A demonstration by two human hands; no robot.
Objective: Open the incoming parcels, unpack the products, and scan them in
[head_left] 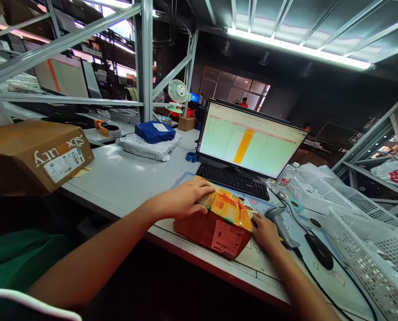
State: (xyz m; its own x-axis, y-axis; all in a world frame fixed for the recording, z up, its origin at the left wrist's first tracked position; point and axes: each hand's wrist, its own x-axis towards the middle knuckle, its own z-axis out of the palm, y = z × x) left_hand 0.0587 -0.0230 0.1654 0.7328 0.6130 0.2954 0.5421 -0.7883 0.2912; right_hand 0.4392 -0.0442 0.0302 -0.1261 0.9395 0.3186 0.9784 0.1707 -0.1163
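Note:
A cardboard box (199,229) wrapped in yellow and orange printed tape sits at the table's front edge. It carries a shipping label (226,238) on its front side. My left hand (185,198) grips the box's upper left part, with fingers over the top and the thumb nearer me. By that thumb shows a small green strip, too little to name. My right hand (265,228) is at the box's right end, its fingers bent against the edge. A barcode scanner (282,225) lies just right of that hand, partly behind it.
A monitor (249,138) and keyboard (232,180) stand behind the box. White plastic baskets (362,249) and a mouse (319,252) are at right. A large carton (14,151) is at left; a blue parcel (155,131) lies on a white parcel (145,148) further back.

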